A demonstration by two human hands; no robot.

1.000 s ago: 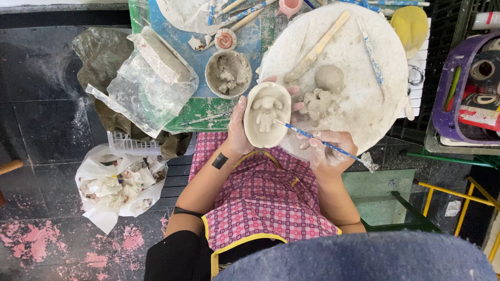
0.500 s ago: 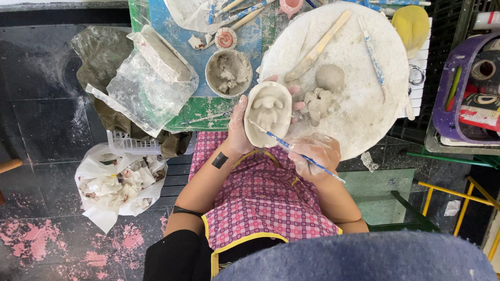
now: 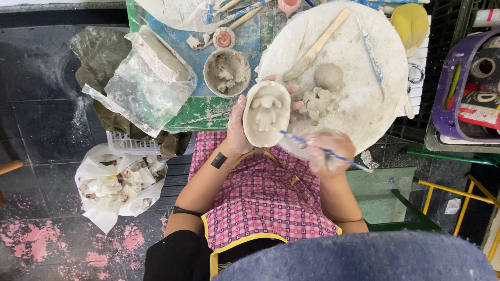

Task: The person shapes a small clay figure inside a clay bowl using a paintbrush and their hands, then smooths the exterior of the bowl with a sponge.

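Cluttered worktable point(image 3: 229, 106), clay dish point(image 3: 266, 113), brush point(image 3: 323, 151)

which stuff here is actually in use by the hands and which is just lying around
In use:
- left hand cupping the oval clay dish with a small figure in it
- right hand holding a thin blue tool, tip at the dish

Lying about:
- clay ball and clay scraps on the round board
- wooden stick
- bowl of clay
- bagged clay block
- yellow sponge
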